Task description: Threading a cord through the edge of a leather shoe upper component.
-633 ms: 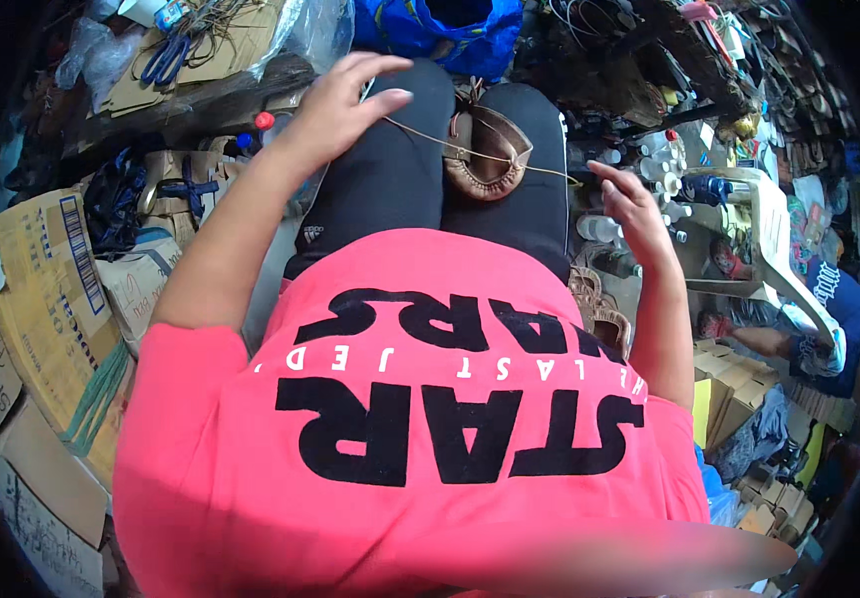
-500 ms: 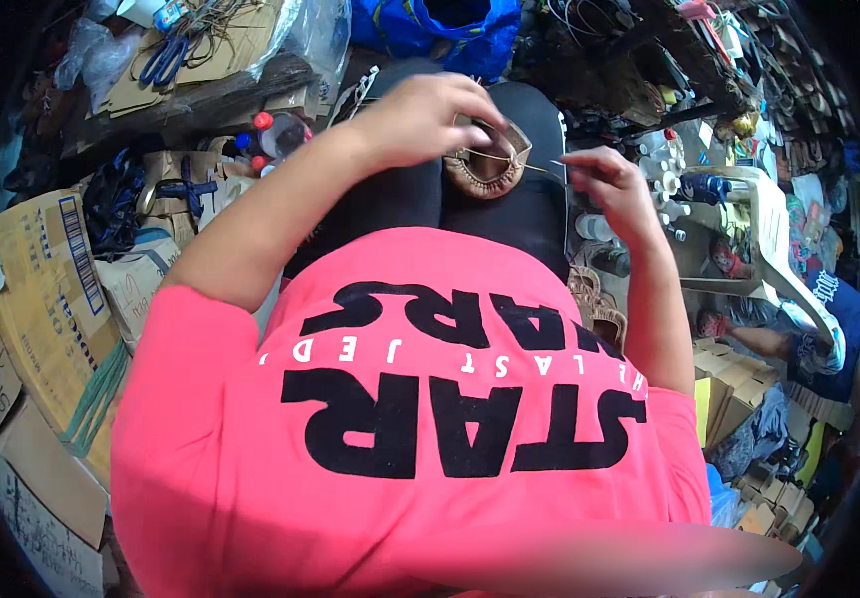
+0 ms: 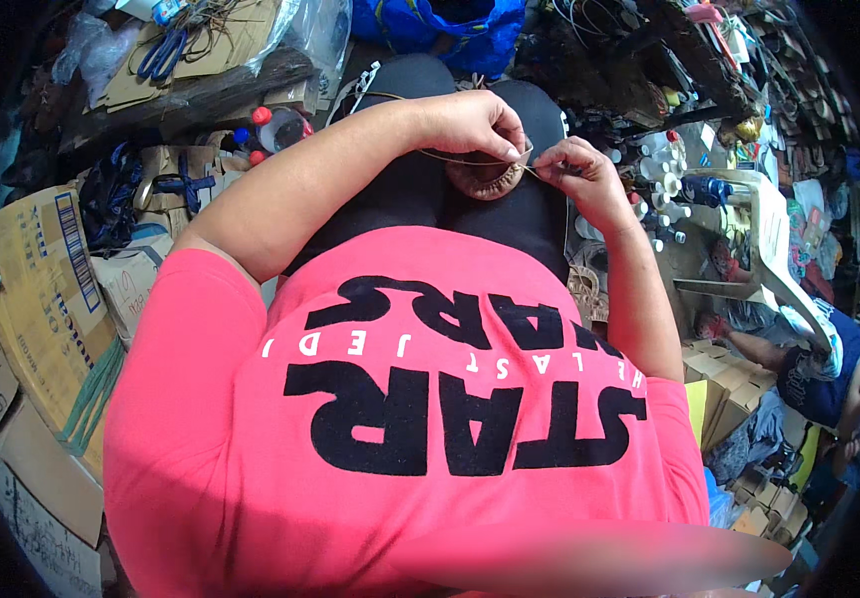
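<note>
A brown leather moccasin with a puckered, stitched rim rests on my dark-clothed thighs. My left hand reaches over it from the left, thumb and fingers pinched together at its right edge on a thin tan cord. The cord trails off to the left across my lap. Just right of the moccasin, my right hand is closed, its thumb and forefinger pinching a short stretch of cord close to the stitching. Much of the moccasin's far side is hidden beneath my left hand.
A blue bag stands beyond my knees. Cardboard boxes fill the left side, near bottles with red and blue caps. On the right are more bottles, a pale plastic chair and another person.
My left hand has come down and right to the moccasin's right edge, its fingers now pinched. My right hand has moved left, closer to the stitching.
</note>
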`<act>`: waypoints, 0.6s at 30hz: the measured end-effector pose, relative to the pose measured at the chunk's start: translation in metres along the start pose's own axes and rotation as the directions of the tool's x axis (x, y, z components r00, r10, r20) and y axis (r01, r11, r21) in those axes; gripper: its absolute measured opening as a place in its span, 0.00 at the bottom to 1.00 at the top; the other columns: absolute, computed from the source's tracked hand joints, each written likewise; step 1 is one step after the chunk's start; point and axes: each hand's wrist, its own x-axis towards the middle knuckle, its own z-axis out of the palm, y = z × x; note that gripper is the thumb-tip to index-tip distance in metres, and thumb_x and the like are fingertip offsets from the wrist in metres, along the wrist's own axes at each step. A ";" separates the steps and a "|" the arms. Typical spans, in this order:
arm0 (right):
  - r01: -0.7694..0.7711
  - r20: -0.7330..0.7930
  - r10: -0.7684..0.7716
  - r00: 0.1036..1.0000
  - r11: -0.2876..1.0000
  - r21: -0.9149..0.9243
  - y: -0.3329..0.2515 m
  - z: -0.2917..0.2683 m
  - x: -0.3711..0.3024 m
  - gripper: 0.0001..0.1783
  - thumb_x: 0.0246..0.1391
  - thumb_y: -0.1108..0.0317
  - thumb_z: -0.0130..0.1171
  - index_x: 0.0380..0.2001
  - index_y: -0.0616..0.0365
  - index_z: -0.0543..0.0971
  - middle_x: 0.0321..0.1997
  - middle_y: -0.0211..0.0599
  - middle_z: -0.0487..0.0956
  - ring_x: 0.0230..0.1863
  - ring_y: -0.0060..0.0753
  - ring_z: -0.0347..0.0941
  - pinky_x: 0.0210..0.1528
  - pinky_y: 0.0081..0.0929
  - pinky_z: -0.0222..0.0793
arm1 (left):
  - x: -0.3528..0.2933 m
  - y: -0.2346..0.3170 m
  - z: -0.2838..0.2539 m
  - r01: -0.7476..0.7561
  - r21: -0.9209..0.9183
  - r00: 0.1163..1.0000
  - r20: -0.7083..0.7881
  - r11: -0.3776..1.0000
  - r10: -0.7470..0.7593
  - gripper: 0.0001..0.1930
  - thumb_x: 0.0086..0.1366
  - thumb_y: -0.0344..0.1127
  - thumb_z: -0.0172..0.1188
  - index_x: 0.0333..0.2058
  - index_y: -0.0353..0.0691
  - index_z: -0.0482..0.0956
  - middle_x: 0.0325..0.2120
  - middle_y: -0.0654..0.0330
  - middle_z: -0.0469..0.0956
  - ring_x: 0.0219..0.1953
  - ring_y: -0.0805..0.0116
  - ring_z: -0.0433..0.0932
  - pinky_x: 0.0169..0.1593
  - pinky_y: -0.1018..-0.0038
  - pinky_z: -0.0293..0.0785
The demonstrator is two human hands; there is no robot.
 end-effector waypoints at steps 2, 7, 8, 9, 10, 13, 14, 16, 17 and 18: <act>0.063 -0.065 -0.057 0.996 0.994 0.085 0.001 0.009 -0.001 0.06 0.45 0.76 0.65 0.30 0.56 0.82 0.31 0.27 0.77 0.34 0.21 0.71 0.38 0.19 0.66 | -0.001 -0.005 0.002 0.006 -0.082 1.000 -0.002 0.997 -0.006 0.12 0.57 0.36 0.64 0.35 0.33 0.80 0.30 0.62 0.79 0.34 0.74 0.75 0.44 0.76 0.71; 0.050 -0.153 -0.044 0.987 0.998 0.037 -0.005 0.020 -0.014 0.07 0.44 0.76 0.65 0.30 0.56 0.82 0.30 0.28 0.77 0.33 0.21 0.71 0.37 0.19 0.66 | -0.001 -0.013 -0.001 -0.024 -0.113 0.998 0.054 0.993 0.030 0.14 0.58 0.34 0.63 0.41 0.34 0.81 0.34 0.60 0.80 0.38 0.72 0.76 0.47 0.76 0.69; 0.057 -0.160 -0.052 0.986 0.998 0.022 -0.008 0.021 -0.016 0.07 0.45 0.76 0.65 0.31 0.56 0.82 0.29 0.29 0.76 0.33 0.21 0.71 0.37 0.19 0.65 | -0.001 -0.014 -0.002 -0.024 -0.116 0.998 0.054 0.993 0.031 0.14 0.58 0.34 0.63 0.41 0.34 0.81 0.34 0.60 0.80 0.38 0.72 0.76 0.47 0.76 0.69; 0.063 -0.167 -0.061 0.984 0.998 0.008 -0.011 0.021 -0.018 0.07 0.45 0.76 0.65 0.31 0.55 0.82 0.29 0.30 0.75 0.33 0.21 0.71 0.37 0.19 0.65 | 0.000 -0.015 -0.003 -0.023 -0.084 0.996 0.081 0.996 0.030 0.14 0.58 0.34 0.62 0.42 0.34 0.81 0.35 0.60 0.80 0.39 0.72 0.76 0.48 0.76 0.69; 0.061 -0.165 -0.059 0.985 0.998 0.007 -0.016 0.021 -0.020 0.07 0.45 0.76 0.65 0.31 0.55 0.82 0.29 0.30 0.75 0.33 0.21 0.71 0.37 0.19 0.65 | 0.001 -0.016 -0.004 -0.022 -0.053 0.994 0.108 0.998 0.028 0.14 0.58 0.34 0.61 0.42 0.35 0.81 0.36 0.59 0.80 0.40 0.71 0.75 0.49 0.76 0.69; 0.017 -0.110 -0.031 0.993 0.991 -0.131 -0.040 0.013 -0.018 0.07 0.46 0.76 0.62 0.30 0.54 0.82 0.29 0.34 0.75 0.32 0.30 0.73 0.35 0.25 0.67 | 0.003 -0.015 -0.005 -0.007 0.000 0.987 0.164 1.000 0.007 0.14 0.57 0.30 0.61 0.43 0.37 0.80 0.37 0.59 0.79 0.42 0.71 0.75 0.50 0.76 0.68; 0.080 -0.043 -0.101 0.994 0.936 -0.344 -0.047 0.012 -0.014 0.08 0.45 0.76 0.60 0.30 0.54 0.82 0.30 0.37 0.75 0.32 0.36 0.74 0.35 0.30 0.68 | 0.001 -0.012 -0.006 -0.001 -0.001 0.986 0.165 1.000 0.001 0.14 0.57 0.30 0.61 0.43 0.37 0.80 0.37 0.59 0.79 0.42 0.71 0.75 0.50 0.76 0.68; 0.216 0.114 -0.186 0.976 0.763 -0.609 -0.062 0.006 -0.007 0.10 0.43 0.75 0.55 0.29 0.53 0.82 0.31 0.43 0.75 0.34 0.51 0.74 0.36 0.41 0.70 | -0.004 -0.004 -0.007 -0.132 0.155 0.977 0.189 0.979 0.102 0.16 0.54 0.25 0.61 0.44 0.38 0.80 0.36 0.58 0.79 0.39 0.70 0.76 0.48 0.75 0.70; 0.212 0.113 -0.181 0.977 0.765 -0.608 -0.066 0.003 -0.002 0.10 0.43 0.75 0.55 0.29 0.53 0.82 0.31 0.43 0.75 0.34 0.51 0.74 0.36 0.41 0.70 | -0.004 -0.004 -0.007 -0.133 0.152 0.976 0.193 0.979 0.103 0.16 0.54 0.25 0.61 0.44 0.38 0.80 0.36 0.58 0.79 0.39 0.70 0.76 0.48 0.75 0.70; 0.218 0.179 -0.136 0.974 0.764 -0.607 -0.068 0.000 0.005 0.10 0.43 0.75 0.55 0.29 0.53 0.82 0.30 0.43 0.74 0.34 0.51 0.74 0.36 0.41 0.70 | -0.002 -0.004 -0.006 -0.108 0.128 0.980 0.181 0.986 0.084 0.18 0.52 0.23 0.61 0.44 0.38 0.80 0.35 0.59 0.79 0.38 0.69 0.76 0.47 0.75 0.71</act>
